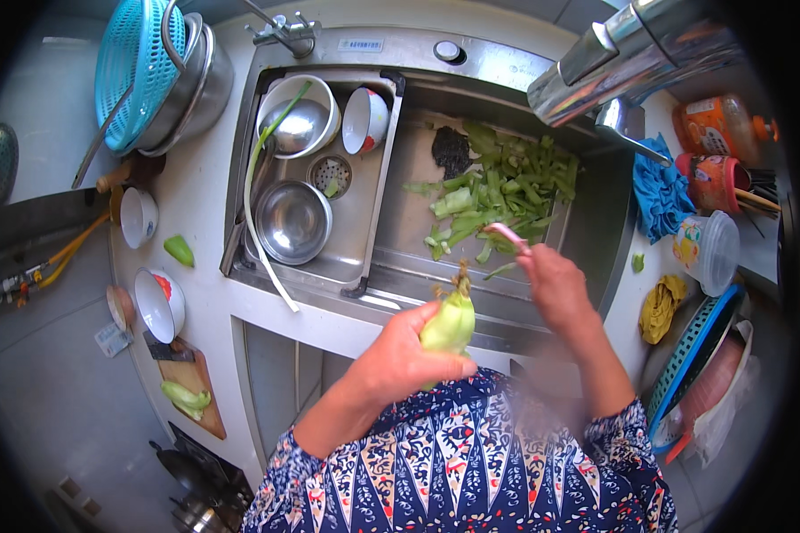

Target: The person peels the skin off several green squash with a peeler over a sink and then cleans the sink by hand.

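Note:
My left hand (393,360) grips a pale green gourd-like vegetable (450,323) in front of my body, its withered brown tip pointing away from me. Over the front of the sink's right basin, my right hand (560,286) is closed around a pink-handled tool (505,234), probably a peeler. The tool is apart from the vegetable. Beyond it, a heap of green peelings (507,190) lies on the floor of the steel sink (410,226). A dark scouring pad (451,152) touches the heap's left side.
A steel tray (347,250) in the left basin holds bowls and a long scallion (249,200). Left on the counter are a green pepper piece (179,250), bowls and a cutting board (207,380) bearing another pale green vegetable (185,398). Blue cloth (660,190) and containers stand right.

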Demonstrator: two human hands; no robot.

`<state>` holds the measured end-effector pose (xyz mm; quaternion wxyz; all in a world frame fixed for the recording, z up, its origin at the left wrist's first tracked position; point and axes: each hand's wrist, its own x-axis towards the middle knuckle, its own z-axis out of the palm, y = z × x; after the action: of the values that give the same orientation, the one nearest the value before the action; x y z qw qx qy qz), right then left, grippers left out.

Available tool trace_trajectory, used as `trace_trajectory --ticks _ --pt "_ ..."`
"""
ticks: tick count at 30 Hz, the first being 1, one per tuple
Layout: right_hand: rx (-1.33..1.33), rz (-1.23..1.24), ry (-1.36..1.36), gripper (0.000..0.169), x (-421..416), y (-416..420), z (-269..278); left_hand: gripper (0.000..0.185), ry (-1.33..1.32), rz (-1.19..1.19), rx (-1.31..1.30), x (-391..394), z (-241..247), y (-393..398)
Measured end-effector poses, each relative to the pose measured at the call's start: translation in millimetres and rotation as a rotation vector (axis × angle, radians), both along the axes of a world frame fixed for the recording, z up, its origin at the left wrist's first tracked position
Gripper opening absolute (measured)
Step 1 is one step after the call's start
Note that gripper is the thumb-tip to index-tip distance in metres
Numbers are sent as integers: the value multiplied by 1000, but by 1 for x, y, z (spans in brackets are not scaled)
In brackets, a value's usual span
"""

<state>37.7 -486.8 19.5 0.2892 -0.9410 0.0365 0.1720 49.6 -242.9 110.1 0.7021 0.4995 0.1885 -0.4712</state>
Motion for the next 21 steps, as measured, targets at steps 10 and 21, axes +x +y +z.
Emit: trace_trajectory --ticks 10,21 --pt "543 -7 11 17 -8 37 67 43 -176 -62 208 0 -17 -7" --pt "459 -294 92 21 -9 -4 42 41 113 154 -367 -7 -4 8"
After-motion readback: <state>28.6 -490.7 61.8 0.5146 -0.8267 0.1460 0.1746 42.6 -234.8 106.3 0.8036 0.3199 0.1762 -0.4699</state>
